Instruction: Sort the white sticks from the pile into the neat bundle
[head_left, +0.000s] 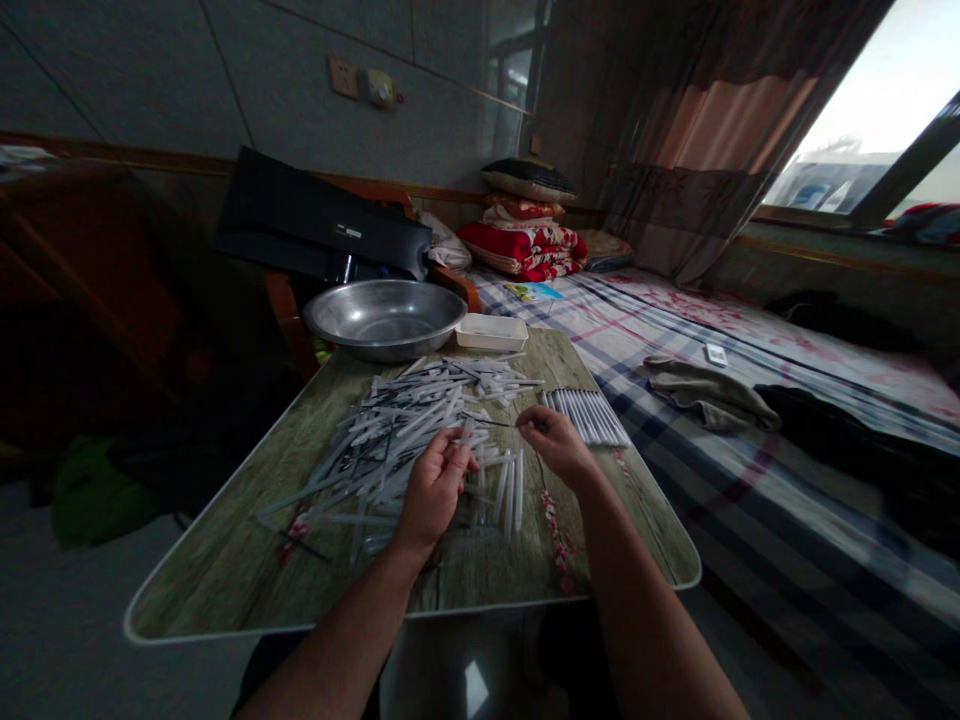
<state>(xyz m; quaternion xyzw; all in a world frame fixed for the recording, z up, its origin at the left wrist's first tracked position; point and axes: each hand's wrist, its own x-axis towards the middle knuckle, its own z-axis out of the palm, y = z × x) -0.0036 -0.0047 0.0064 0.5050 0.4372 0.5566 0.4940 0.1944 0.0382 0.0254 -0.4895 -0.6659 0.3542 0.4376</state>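
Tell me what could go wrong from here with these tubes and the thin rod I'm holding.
1. In this dim light, the thin rod in the right hand could miss the white tube in the left hand and bend.
2. The neat row of tubes lies near the edge of the table, beside the bed; a nudge from the right forearm might roll them off.

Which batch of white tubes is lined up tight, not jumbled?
The row of white tubes at the table's right edge, just beyond the right hand: they lie parallel, side by side. The big pile mid-table is criss-crossed.
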